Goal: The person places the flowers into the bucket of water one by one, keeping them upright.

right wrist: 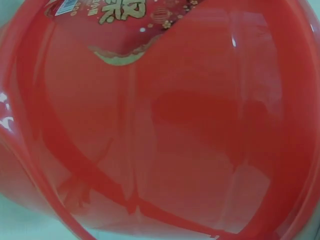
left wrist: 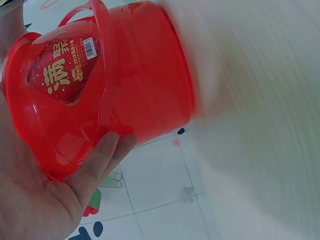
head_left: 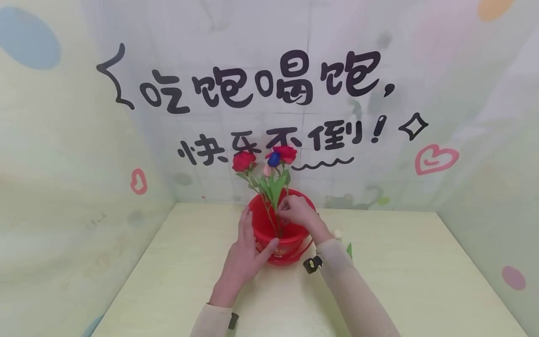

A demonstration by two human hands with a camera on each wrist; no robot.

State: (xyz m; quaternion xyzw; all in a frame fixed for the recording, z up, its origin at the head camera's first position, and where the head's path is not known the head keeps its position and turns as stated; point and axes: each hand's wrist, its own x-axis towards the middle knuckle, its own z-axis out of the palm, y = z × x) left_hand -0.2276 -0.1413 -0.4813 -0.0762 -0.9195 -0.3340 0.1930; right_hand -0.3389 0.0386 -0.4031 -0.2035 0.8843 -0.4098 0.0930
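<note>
A red plastic bucket stands near the back wall, with several artificial flowers upright in it. Among them are a red rose on the left, another red rose, a blue bud and a pale pink bloom. My left hand rests around the bucket's left front, fingers mostly straight along the outer wall and thumb at the rim. Over the opening, my right hand has curled fingers pinching a flower stem; its fingertips are partly hidden. The right wrist view shows only the bucket's wall.
On the table right of the bucket, a white bloom and a green leaf show beside my right sleeve. The bucket's red handle hangs against its front. A printed wall closes the back.
</note>
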